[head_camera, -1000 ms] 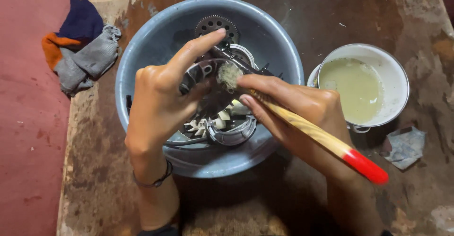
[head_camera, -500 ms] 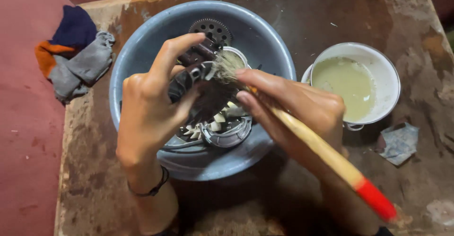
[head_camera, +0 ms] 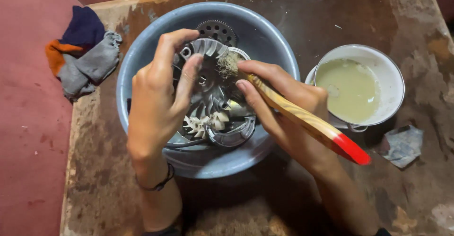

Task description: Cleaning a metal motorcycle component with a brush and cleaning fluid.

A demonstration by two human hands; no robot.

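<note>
The paintbrush [head_camera: 302, 115] lies on a slant over the grey basin [head_camera: 265, 37]: its frayed bristles point up and to the left, into the basin's middle, and its wooden handle runs down and to the right, ending in a red tip that juts out past the basin's near right rim. The right hand [head_camera: 283, 108] is closed around the handle close to the bristles, fingers curled over the wood. The bristles touch a finned metal wheel [head_camera: 208, 82] that is held tilted up inside the basin. The left hand [head_camera: 158, 99] grips that wheel from the left, thumb pressed on its face and fingers wrapped over its upper edge. Behind the wheel, against the basin's far wall, lies a dark toothed gear [head_camera: 217, 29]; below it rest smaller pale and metal parts.

Right of the basin stands a white pot [head_camera: 373, 51] of cloudy yellowish liquid. The basin sits on a stained, worn brown board [head_camera: 307, 9]. Left of it, crumpled rags [head_camera: 82, 51] lie on a red floor [head_camera: 28, 146].
</note>
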